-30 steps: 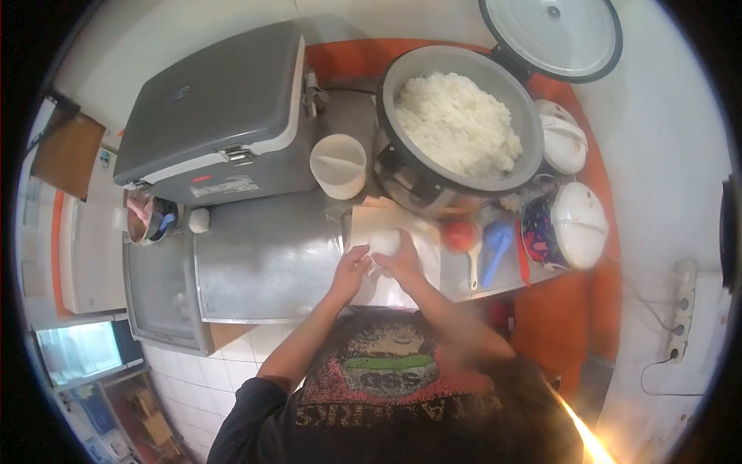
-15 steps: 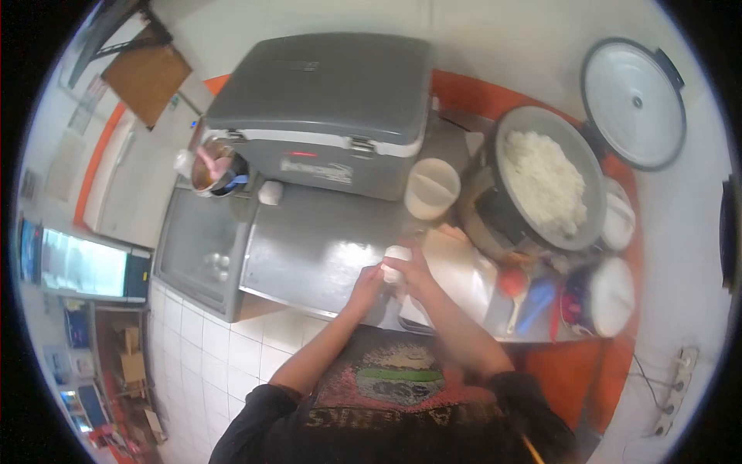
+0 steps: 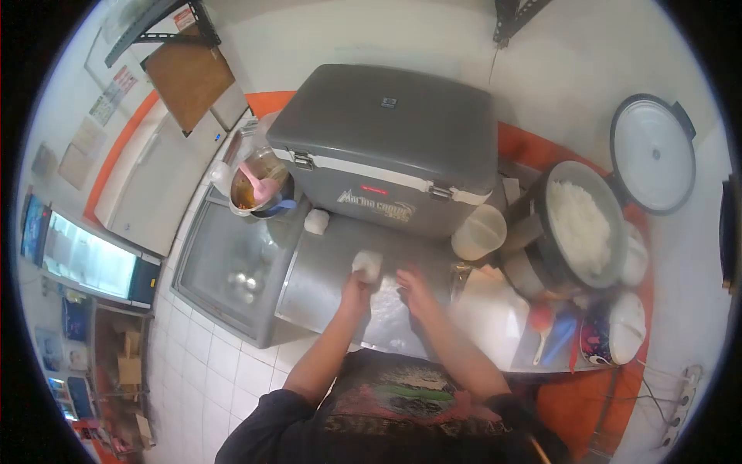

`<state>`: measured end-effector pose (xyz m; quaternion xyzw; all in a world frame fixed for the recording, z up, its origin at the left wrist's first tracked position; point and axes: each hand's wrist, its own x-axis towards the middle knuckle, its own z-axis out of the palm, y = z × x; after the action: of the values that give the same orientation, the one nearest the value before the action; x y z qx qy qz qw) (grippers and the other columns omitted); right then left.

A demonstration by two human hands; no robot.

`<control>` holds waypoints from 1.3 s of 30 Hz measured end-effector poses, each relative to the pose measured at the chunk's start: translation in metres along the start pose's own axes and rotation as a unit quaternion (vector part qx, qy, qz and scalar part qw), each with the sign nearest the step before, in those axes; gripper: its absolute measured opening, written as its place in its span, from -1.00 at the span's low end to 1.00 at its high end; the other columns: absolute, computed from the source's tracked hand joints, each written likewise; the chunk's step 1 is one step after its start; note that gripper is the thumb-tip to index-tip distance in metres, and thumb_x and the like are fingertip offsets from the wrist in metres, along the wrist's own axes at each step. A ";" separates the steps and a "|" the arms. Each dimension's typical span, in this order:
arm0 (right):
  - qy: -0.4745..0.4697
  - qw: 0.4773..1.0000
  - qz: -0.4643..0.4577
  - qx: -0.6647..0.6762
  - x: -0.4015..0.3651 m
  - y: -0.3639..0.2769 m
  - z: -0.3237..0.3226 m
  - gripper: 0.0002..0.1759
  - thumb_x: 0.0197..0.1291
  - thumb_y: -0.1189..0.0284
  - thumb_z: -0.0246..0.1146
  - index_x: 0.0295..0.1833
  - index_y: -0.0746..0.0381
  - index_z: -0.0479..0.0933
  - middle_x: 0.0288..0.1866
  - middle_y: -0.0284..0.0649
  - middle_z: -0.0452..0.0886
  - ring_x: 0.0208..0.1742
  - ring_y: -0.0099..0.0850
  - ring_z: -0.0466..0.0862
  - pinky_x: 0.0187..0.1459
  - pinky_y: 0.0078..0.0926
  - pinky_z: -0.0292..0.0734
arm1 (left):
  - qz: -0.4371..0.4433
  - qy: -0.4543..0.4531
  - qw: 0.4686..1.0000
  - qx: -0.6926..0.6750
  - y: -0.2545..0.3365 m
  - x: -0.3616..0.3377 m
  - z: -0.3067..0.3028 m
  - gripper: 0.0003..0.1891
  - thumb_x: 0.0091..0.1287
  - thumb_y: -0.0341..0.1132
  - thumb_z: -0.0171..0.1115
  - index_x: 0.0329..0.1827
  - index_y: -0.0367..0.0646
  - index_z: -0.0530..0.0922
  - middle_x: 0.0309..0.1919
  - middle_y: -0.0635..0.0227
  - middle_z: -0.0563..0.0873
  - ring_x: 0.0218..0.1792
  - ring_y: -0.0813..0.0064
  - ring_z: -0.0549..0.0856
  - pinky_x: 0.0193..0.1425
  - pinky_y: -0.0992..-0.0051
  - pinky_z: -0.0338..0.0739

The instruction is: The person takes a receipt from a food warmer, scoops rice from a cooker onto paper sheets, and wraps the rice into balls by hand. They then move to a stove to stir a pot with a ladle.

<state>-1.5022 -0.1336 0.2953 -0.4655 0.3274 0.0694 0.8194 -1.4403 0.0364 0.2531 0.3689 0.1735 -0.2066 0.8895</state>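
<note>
My left hand (image 3: 355, 294) grips a small white bundle (image 3: 368, 265) above the metal tray (image 3: 321, 271). What the bundle is made of cannot be made out. To its right my right hand (image 3: 413, 290) hangs over the tray with its fingers apart and nothing in them. A second white bundle (image 3: 316, 222) lies on the tray's far left corner, by the cooler. Right of my right hand is a stack of white paper sheets (image 3: 491, 317).
A large grey cooler (image 3: 386, 147) stands behind the tray. On the right are a plastic container (image 3: 479, 232), a pot of rice (image 3: 578, 228), its lid (image 3: 653, 153), a spoon (image 3: 542, 344) and a patterned tub (image 3: 627, 329). A pot with a pink ladle (image 3: 263, 185) stands left.
My hands have parted. The white bundle has moved left with my left hand, and my right hand has let go of it. The camera view has shifted.
</note>
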 end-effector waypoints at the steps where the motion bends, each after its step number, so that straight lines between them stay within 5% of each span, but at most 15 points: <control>1: 0.002 1.000 -0.018 0.019 0.002 0.008 -0.018 -0.03 0.18 0.19 0.41 0.61 0.12 0.08 0.45 -0.11 0.37 0.38 -0.21 0.45 0.31 -0.24 0.38 | 0.010 0.014 1.000 -0.006 0.005 0.021 -0.008 -0.60 0.41 -0.33 0.18 0.25 -0.31 0.43 0.07 0.12 0.65 0.09 0.24 0.66 0.16 0.29 0.58; 4: 0.018 0.995 -0.064 0.079 -0.010 0.023 -0.086 -0.12 0.24 0.23 0.35 0.59 0.14 0.10 0.46 -0.13 0.39 0.34 -0.19 0.48 0.28 -0.22 0.40 | -0.009 0.118 0.987 0.105 0.036 0.078 -0.016 -0.59 0.37 -0.31 0.23 0.23 -0.25 0.45 0.03 0.16 0.64 0.03 0.28 0.68 0.02 0.31 0.63; 7: 0.052 0.979 -0.107 0.166 -0.053 0.022 -0.159 -0.22 0.30 0.31 0.31 0.54 0.24 0.16 0.43 -0.11 0.44 0.29 -0.17 0.54 0.24 -0.16 0.46 | 0.196 0.065 0.899 0.385 0.022 0.171 -0.075 -0.71 0.37 -0.34 0.20 0.06 -0.34 0.59 -0.07 0.00 0.69 -0.04 0.19 0.70 0.04 0.23 0.59; 10: 0.176 0.955 -0.177 0.163 -0.138 -0.004 -0.172 -0.31 0.34 0.33 0.27 0.51 0.26 0.22 0.38 -0.09 0.51 0.23 -0.15 0.59 0.23 -0.17 0.48 | 0.271 0.101 0.873 0.394 0.028 0.205 -0.072 -0.71 0.35 -0.33 0.24 0.06 -0.29 0.58 -0.05 0.01 0.69 -0.04 0.17 0.70 0.04 0.21 0.59; 13: 0.274 0.920 -0.209 0.187 -0.175 0.004 -0.217 -0.39 0.37 0.31 0.24 0.46 0.26 0.29 0.36 -0.09 0.53 0.24 -0.13 0.57 0.25 -0.12 0.47 | 0.226 0.139 0.685 0.678 0.076 0.141 -0.006 -0.71 0.34 -0.32 0.28 0.08 -0.20 0.58 -0.02 0.06 0.70 0.00 0.16 0.69 0.08 0.18 0.58; 15: 0.328 0.892 -0.229 0.209 -0.196 0.006 -0.241 -0.41 0.38 0.29 0.24 0.44 0.27 0.32 0.36 -0.09 0.51 0.26 -0.11 0.55 0.30 -0.09 0.44 | 0.119 0.222 0.928 0.276 0.057 0.192 -0.042 -0.68 0.34 -0.34 0.29 0.13 -0.17 0.56 0.01 0.10 0.69 0.01 0.13 0.68 0.08 0.21 0.58; 16: 0.333 0.890 -0.241 0.198 -0.202 0.014 -0.264 -0.41 0.39 0.28 0.24 0.44 0.27 0.33 0.36 -0.09 0.49 0.28 -0.10 0.53 0.33 -0.07 0.41 | 0.054 0.245 0.967 0.044 0.050 0.210 -0.055 -0.66 0.34 -0.35 0.29 0.16 -0.15 0.54 0.02 0.12 0.68 0.02 0.12 0.68 0.08 0.22 0.59; 22: 0.490 0.821 -0.234 0.178 -0.230 0.012 -0.327 -0.47 0.38 0.27 0.24 0.34 0.34 0.44 0.16 -0.14 0.58 0.18 -0.25 0.59 0.29 -0.25 0.48 | 0.205 0.319 0.919 0.109 0.043 0.166 -0.003 -0.50 0.36 -0.19 0.33 0.23 -0.32 0.44 0.09 0.10 0.64 0.04 0.14 0.65 0.12 0.24 0.57; 28: 0.597 0.761 -0.242 0.080 -0.226 0.009 -0.454 -0.62 0.29 0.40 0.23 0.19 0.27 0.57 -0.06 -0.22 0.60 -0.04 -0.25 0.66 -0.08 -0.43 0.61 | 0.235 0.163 0.845 0.451 0.059 0.139 -0.033 -0.46 0.41 -0.07 0.32 0.27 -0.31 0.49 0.11 0.05 0.66 0.05 0.12 0.66 0.13 0.21 0.56; 32: 0.517 0.694 -0.500 0.035 -0.195 -0.006 -0.503 -0.64 0.28 0.46 0.21 0.16 0.33 0.56 -0.08 -0.18 0.62 -0.04 -0.26 0.66 -0.04 -0.36 0.62 | 0.237 0.164 0.779 0.556 0.042 0.180 -0.126 -0.46 0.39 -0.21 0.37 0.33 -0.30 0.47 -0.01 0.28 0.70 0.00 0.37 0.64 0.12 0.40 0.49; 33: 0.504 0.654 -0.563 0.017 -0.203 -0.022 -0.518 -0.64 0.27 0.47 0.20 0.16 0.35 0.56 -0.08 -0.17 0.62 -0.04 -0.27 0.66 -0.03 -0.35 0.62 | 0.293 0.144 0.808 0.490 0.035 0.140 -0.109 -0.43 0.36 -0.12 0.39 0.34 -0.24 0.48 0.18 0.07 0.63 0.15 0.14 0.63 0.23 0.23 0.55; 34: 0.620 0.624 -0.474 -0.023 -0.219 -0.050 -0.499 -0.65 0.30 0.47 0.22 0.15 0.40 0.55 -0.01 -0.13 0.64 0.01 -0.26 0.66 0.07 -0.33 0.59 | 0.251 0.131 0.844 0.455 0.030 0.111 -0.098 -0.41 0.34 -0.21 0.39 0.36 -0.33 0.45 0.18 0.02 0.60 0.18 0.19 0.60 0.25 0.26 0.54; 35: 0.721 0.585 -0.369 -0.054 -0.238 -0.098 -0.450 -0.65 0.33 0.46 0.23 0.14 0.45 0.54 0.05 -0.10 0.67 0.06 -0.25 0.66 0.17 -0.31 0.56 | 0.343 0.115 0.825 0.435 0.014 0.103 -0.109 -0.43 0.31 -0.33 0.34 0.35 -0.37 0.44 0.12 0.06 0.60 0.12 0.21 0.62 0.21 0.30 0.55; 37: 0.737 0.511 -0.438 -0.057 -0.253 -0.186 -0.417 -0.69 0.33 0.48 0.25 0.11 0.44 0.54 0.05 -0.07 0.66 0.11 -0.26 0.64 0.23 -0.32 0.52 | 0.311 0.167 0.774 0.525 0.002 0.041 -0.075 -0.54 0.27 -0.45 0.25 0.26 -0.38 0.50 0.06 0.12 0.61 0.00 0.30 0.63 0.13 0.35 0.54; 39: 0.649 0.537 -0.539 -0.009 -0.266 -0.272 -0.413 -0.73 0.35 0.50 0.24 0.09 0.40 0.52 0.04 -0.10 0.65 0.11 -0.28 0.63 0.22 -0.32 0.50 | 0.245 0.187 0.825 0.474 -0.017 -0.006 -0.045 -0.59 0.25 -0.47 0.24 0.18 -0.38 0.55 0.07 0.16 0.62 -0.06 0.36 0.60 0.04 0.36 0.54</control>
<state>-1.7899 -0.5679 0.5049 -0.4784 0.4563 -0.7035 0.2608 -1.4606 0.0599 0.2155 0.8071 0.1210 0.0337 0.5769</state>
